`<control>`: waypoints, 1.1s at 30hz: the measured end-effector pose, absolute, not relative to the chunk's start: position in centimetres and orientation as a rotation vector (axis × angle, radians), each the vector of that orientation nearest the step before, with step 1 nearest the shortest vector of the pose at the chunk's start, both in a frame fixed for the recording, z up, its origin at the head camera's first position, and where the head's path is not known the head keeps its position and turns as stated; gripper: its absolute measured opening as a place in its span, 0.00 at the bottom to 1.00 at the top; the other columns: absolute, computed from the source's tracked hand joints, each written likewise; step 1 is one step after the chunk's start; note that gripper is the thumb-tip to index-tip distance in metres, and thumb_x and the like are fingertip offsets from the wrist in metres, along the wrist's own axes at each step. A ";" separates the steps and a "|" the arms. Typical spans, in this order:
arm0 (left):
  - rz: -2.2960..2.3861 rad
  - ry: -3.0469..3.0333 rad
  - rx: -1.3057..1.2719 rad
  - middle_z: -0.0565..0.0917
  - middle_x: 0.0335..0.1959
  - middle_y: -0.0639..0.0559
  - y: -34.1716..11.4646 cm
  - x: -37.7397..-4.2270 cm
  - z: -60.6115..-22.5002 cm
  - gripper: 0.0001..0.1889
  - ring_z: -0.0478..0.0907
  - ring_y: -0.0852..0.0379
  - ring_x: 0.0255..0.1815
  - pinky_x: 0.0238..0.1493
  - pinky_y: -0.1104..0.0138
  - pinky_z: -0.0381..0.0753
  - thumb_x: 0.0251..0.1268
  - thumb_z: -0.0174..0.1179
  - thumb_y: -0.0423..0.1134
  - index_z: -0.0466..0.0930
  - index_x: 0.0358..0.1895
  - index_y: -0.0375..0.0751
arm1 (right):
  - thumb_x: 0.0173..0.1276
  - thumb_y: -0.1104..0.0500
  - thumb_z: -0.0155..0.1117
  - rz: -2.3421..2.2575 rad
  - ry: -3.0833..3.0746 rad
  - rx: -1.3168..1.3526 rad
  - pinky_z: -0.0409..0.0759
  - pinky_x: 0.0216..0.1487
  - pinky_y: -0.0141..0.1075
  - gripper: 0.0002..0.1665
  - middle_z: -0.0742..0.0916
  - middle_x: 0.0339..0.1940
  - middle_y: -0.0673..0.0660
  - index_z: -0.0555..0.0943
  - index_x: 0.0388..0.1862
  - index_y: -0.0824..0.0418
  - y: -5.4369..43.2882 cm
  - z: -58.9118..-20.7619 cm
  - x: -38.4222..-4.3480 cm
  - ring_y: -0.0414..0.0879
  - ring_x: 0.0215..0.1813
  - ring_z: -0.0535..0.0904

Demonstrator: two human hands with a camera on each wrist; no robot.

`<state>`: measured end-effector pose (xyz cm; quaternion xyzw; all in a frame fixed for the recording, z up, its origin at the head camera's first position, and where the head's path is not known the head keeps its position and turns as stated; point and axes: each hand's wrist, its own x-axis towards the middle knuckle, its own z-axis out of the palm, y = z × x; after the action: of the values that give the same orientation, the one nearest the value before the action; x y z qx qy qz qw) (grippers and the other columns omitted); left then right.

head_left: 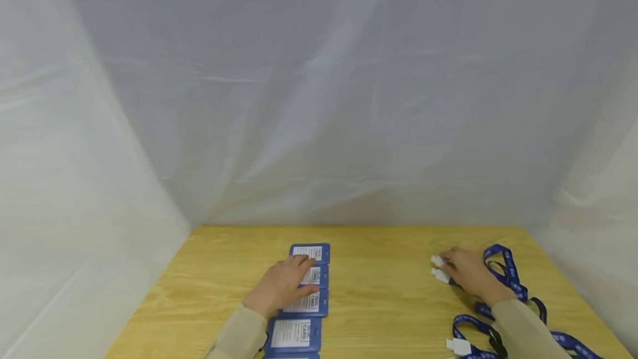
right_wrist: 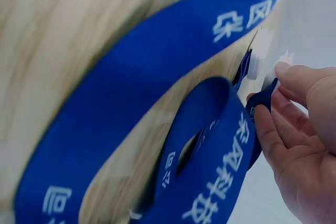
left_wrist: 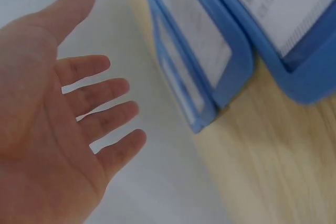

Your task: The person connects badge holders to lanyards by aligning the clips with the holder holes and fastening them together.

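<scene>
A row of blue badge holders (head_left: pixel 293 334) with white cards runs down the middle of the wooden table (head_left: pixel 389 298). My left hand (head_left: pixel 286 284) lies flat over the second holder (head_left: pixel 315 276) from the far end, fingers straight. In the left wrist view that hand (left_wrist: pixel 63 124) is spread open beside the holders (left_wrist: pixel 199 61). My right hand (head_left: pixel 466 276) pinches the end of a blue lanyard (head_left: pixel 505 270) with white clips (head_left: pixel 438 268) sticking out past the fingers. The right wrist view shows the fingertips (right_wrist: pixel 283 77) pinching the printed lanyard (right_wrist: pixel 157 77).
More blue lanyards (head_left: pixel 478 328) lie at the near right, one with a white clip (head_left: pixel 458 346). White sheeting (head_left: pixel 319 98) closes in the table at the back and both sides. Bare wood lies between the holders and the lanyards.
</scene>
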<state>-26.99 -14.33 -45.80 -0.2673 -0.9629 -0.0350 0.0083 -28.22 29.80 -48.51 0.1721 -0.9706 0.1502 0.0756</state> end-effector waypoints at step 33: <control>-0.254 -3.247 -0.576 0.70 0.75 0.45 -14.1 -30.5 -48.1 0.37 0.66 0.39 0.75 0.70 0.38 0.69 0.71 0.52 0.67 0.71 0.72 0.45 | 0.66 0.67 0.69 0.530 -2.888 0.661 0.79 0.31 0.36 0.09 0.84 0.31 0.53 0.86 0.44 0.69 26.6 -48.9 -30.2 0.42 0.32 0.77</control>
<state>-30.52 -14.12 -48.05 -0.1736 -0.9783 -0.0764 -0.0830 -30.17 26.62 -48.86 0.2191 -0.9575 0.1758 0.0661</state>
